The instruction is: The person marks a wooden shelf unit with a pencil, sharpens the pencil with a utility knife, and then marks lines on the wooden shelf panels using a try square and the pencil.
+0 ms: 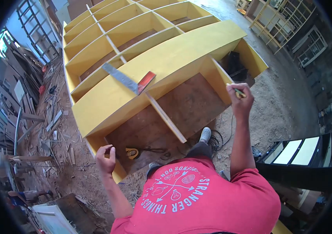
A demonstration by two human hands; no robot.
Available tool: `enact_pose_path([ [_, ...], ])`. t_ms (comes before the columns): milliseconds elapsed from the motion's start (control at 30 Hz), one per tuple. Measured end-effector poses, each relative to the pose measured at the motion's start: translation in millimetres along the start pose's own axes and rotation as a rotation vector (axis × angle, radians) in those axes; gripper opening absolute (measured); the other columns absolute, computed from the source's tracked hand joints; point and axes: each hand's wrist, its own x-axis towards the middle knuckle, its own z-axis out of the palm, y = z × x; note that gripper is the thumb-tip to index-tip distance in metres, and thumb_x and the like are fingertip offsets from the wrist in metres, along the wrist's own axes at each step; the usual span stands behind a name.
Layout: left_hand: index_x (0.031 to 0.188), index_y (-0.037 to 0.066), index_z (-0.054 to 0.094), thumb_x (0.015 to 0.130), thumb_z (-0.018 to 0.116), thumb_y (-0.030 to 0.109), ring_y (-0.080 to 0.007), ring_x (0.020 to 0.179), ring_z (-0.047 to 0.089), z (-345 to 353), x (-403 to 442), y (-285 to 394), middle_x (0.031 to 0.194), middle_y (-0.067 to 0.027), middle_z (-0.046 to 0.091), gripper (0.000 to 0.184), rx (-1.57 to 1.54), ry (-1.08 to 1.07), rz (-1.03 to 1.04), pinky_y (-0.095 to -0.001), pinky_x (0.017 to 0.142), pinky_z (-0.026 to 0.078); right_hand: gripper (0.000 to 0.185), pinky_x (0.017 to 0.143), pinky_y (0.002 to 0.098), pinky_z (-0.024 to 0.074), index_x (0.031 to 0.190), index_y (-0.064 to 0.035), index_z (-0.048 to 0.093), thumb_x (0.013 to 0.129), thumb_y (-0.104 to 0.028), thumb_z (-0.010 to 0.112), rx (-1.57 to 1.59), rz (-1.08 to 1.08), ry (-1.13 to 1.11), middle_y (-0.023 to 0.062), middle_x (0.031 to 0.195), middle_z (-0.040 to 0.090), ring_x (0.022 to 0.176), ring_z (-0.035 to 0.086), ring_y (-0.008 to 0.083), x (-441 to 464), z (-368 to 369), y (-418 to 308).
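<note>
My right hand (241,102) is raised at the right end of a yellow wooden frame, its fingers closed round a short green pencil (239,92). Loosely bent, my left hand (106,160) hovers by the near left corner of the frame, thumb apart from the fingers and nothing visible in it. A try square (120,77) with a grey blade and red handle lies on the wide yellow board (166,60) of the frame. Inside the near compartment, a yellow tape measure (132,153) rests on the brown panel (181,97), close to my left hand.
Yellow dividers (115,43) split the frame into several compartments. A bare divider end (179,134) points towards me. Black plastic (236,66) sits in the right compartment. Cable (222,142) coils by my shoe. Wood scraps (54,121) litter the left floor; dark framed panels (290,152) stand right.
</note>
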Motion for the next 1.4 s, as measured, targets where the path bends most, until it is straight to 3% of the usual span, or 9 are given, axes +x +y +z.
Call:
enact_pose_path([
  [133,0.106,0.001,0.08,0.098,0.077,0.008,-0.0249,0.088,0.076,71,32,117,0.095,-0.0141,0.078,0.011,0.004,0.127,0.077,-0.0381,0.082,0.061,0.013,0.08,0.0273,0.0562,0.096,-0.0036,0.073,0.096,-0.007,0.085,0.111,-0.041,0.021,0.0005,0.094,0.072,0.085,0.066,0.0073,86,-40,74],
  [300,0.105,0.001,0.08,0.096,0.079,0.008,-0.029,0.089,0.075,216,85,256,0.094,-0.0156,0.077,0.011,-0.033,0.129,0.142,-0.0392,0.085,0.059,0.007,0.077,0.025,0.0559,0.103,-0.003,0.077,0.098,-0.005,0.081,0.205,0.016,-0.154,0.0002,0.095,0.076,0.083,0.067,0.0054,176,-57,164],
  [500,0.107,0.002,0.079,0.096,0.079,0.01,-0.0354,0.105,0.075,336,153,335,0.109,-0.0152,0.079,0.014,0.027,0.063,0.201,-0.0432,0.096,0.059,0.006,0.078,0.0265,0.057,0.102,-0.0033,0.077,0.097,-0.003,0.08,0.181,0.026,-0.407,0.0015,0.093,0.077,0.085,0.068,0.0065,227,-46,213],
  [667,0.127,0.005,0.075,0.098,0.077,0.015,-0.0365,0.133,0.066,385,194,338,0.138,-0.0168,0.073,0.03,0.203,0.092,0.272,-0.0473,0.115,0.053,0.01,0.079,0.0299,0.06,0.099,-0.0029,0.076,0.091,0.001,0.08,0.242,-0.125,-0.507,0.0076,0.09,0.077,0.086,0.076,0.0166,247,-9,226],
  [700,0.132,0.006,0.073,0.099,0.077,0.016,-0.0364,0.14,0.063,393,202,337,0.145,-0.0168,0.07,0.035,0.246,0.109,0.296,-0.0483,0.119,0.05,0.014,0.078,0.0341,0.061,0.098,-0.0032,0.075,0.086,0.003,0.08,0.24,-0.15,-0.522,0.0106,0.089,0.076,0.086,0.077,0.0252,249,1,225],
  [800,0.145,0.007,0.068,0.1,0.077,0.019,-0.036,0.151,0.054,416,226,329,0.159,-0.0166,0.061,0.047,0.336,0.136,0.379,-0.0506,0.126,0.044,0.015,0.079,0.039,0.0605,0.095,-0.003,0.074,0.083,0.003,0.08,0.199,-0.449,-0.575,0.0122,0.091,0.075,0.085,0.075,0.0314,253,37,227],
  [833,0.146,0.009,0.07,0.102,0.076,0.02,-0.0345,0.15,0.056,422,230,326,0.158,-0.015,0.063,0.046,0.336,0.154,0.377,-0.0506,0.127,0.044,0.015,0.08,0.0428,0.0592,0.093,-0.0035,0.073,0.081,0.003,0.079,0.212,-0.472,-0.601,0.0129,0.092,0.075,0.087,0.072,0.0354,250,49,231],
  [1033,0.135,0.013,0.079,0.102,0.075,0.018,-0.0306,0.14,0.066,443,236,299,0.142,-0.0115,0.075,0.033,0.287,0.234,0.368,-0.0488,0.125,0.046,0.012,0.079,0.0427,0.0587,0.091,-0.0031,0.072,0.083,0.002,0.08,0.168,-0.51,-0.631,0.0129,0.088,0.073,0.087,0.072,0.0342,242,84,229],
  [1400,0.132,0.013,0.081,0.095,0.079,0.012,-0.03,0.14,0.067,440,238,306,0.141,-0.0105,0.076,0.037,0.221,0.252,0.305,-0.0479,0.124,0.046,0.014,0.08,0.043,0.0573,0.085,-0.0052,0.07,0.08,0.002,0.08,0.183,-0.572,-0.631,0.0104,0.083,0.07,0.085,0.069,0.0324,237,100,249],
])
